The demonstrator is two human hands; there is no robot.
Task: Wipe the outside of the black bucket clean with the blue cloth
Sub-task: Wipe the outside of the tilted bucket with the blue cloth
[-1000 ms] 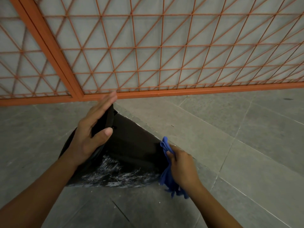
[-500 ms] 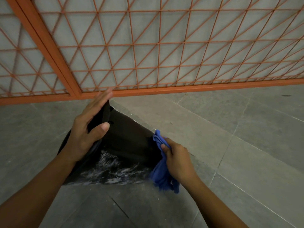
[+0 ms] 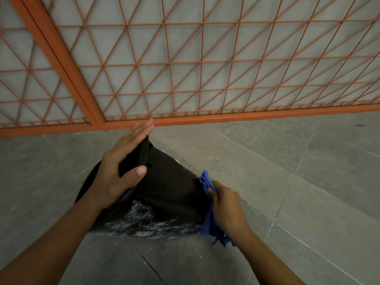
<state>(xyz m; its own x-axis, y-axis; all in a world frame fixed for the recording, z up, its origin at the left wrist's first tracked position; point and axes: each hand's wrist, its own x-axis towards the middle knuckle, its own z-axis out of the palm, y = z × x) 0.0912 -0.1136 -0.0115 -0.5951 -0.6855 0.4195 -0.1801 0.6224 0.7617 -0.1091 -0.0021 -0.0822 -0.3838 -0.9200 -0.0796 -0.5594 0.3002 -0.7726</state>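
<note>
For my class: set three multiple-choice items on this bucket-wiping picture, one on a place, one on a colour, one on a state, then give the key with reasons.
1. Where is the blue cloth?
A. at the black bucket's right side
B. hung on the orange grille
C. under the left hand

2. What colour is the grille?
A. green
B. orange
C. white

3. How does the right hand stand?
A. flat on the floor
B. gripping the cloth
C. open, holding nothing

Key: 1 A, the cloth meets the bucket's right edge; 2 B, its bars are orange; 3 B, fingers curl round the cloth.
</note>
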